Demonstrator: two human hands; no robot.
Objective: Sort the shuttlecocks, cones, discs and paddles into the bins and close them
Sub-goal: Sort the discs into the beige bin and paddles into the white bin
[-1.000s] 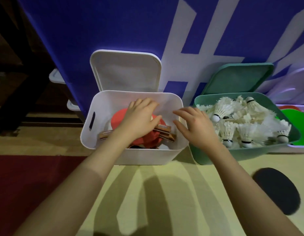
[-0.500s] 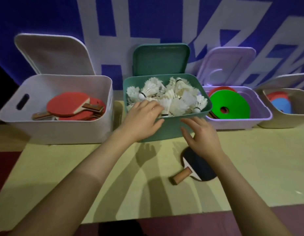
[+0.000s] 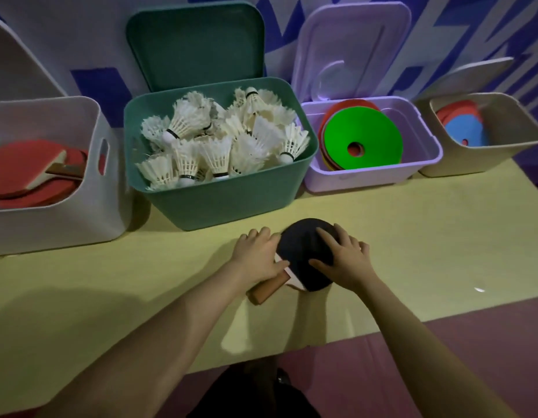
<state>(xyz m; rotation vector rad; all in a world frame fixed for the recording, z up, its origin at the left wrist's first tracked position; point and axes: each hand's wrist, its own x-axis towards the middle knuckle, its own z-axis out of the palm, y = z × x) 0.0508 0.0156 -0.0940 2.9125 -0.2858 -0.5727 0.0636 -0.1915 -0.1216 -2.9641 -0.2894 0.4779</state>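
yellow mat [image 3: 412, 236], no legible writing

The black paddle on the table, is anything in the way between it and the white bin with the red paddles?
Nothing visible: both hands rest on the black paddle, and bare table leads to the open white bin.

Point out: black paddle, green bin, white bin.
black paddle [image 3: 304, 251], head view, bare blade face between the hands
green bin [image 3: 228, 200], head view, front wall
white bin [image 3: 89, 212], head view, right front wall
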